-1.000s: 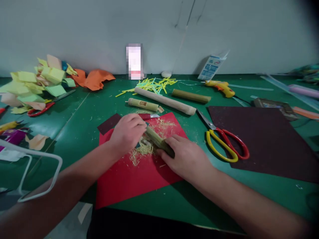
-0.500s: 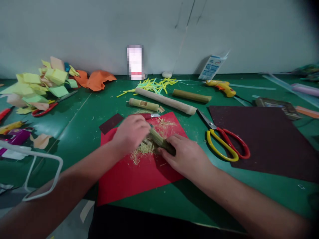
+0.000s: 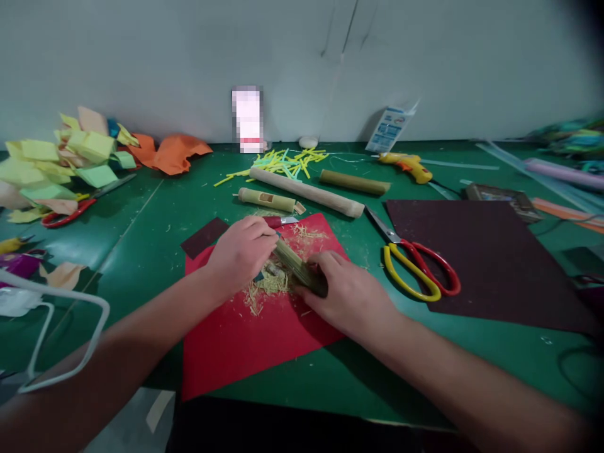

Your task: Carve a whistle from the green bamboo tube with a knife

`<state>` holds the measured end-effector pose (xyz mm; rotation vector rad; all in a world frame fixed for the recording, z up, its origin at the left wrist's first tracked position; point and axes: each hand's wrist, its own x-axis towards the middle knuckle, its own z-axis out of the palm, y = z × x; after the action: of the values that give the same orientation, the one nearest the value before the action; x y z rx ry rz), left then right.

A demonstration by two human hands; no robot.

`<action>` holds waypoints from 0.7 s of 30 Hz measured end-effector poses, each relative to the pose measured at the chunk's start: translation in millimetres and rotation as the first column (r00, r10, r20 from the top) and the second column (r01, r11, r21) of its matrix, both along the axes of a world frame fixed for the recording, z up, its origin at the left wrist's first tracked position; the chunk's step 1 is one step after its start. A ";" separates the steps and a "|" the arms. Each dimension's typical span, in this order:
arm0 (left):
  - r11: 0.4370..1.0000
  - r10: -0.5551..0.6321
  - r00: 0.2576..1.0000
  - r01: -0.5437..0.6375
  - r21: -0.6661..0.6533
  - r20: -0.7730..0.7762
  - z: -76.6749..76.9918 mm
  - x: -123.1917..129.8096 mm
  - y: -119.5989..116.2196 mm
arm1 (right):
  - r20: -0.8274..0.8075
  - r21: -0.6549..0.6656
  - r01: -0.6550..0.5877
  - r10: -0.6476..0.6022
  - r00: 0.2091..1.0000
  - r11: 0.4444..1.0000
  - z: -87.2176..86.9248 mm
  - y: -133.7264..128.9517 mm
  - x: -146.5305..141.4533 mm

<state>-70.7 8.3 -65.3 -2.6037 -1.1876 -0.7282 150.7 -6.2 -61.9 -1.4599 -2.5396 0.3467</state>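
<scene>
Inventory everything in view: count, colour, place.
Red sheet: one, red, centre
Bamboo piece: one, green, over red sheet
Shavings: many, pale, on red sheet
Knife: one, red-handled, sheet's far edge
Maroon sheets: two, small left, large right
Scissors: two, red-and-yellow right, red left
Notched tube: one, tan, behind knife
Long stick: one, pale, behind tube
Plain tube: one, olive, behind stick
Strips: many, yellow-aqua, back centre
Wall: one, grey, back
Screen: one, pinkish, against wall
Packet: one, white-blue, against wall
Glue gun: one, yellow, by packet
Papers: many, yellow, green, orange, back left
Cable: one, white, front left
Edge clutter: several, mixed, unclear
Table: one, green, throughout
Left hand: one, bare, at bamboo
Right hand: one, bare, holding bamboo
</scene>
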 end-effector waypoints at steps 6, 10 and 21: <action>0.999 -0.051 0.998 0.050 0.020 0.026 0.7 -11.6 6.8 | 0.020 0.063 0.011 -0.013 1.000 0.998 0.8 0.5 2.1; 1.000 -0.001 0.990 -0.001 0.011 0.138 -6.1 -8.3 8.4 | -0.013 0.024 -0.010 0.010 1.000 1.000 1.3 0.7 2.0; 0.993 -0.120 0.990 0.120 0.004 0.080 -5.2 5.4 -16.2 | 0.007 0.080 -0.056 0.056 0.998 0.995 -3.5 -5.7 0.3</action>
<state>-65.4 -7.9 -70.5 -2.6891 -1.0586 -0.8628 150.9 -11.9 -65.3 -1.3654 -2.5704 0.2475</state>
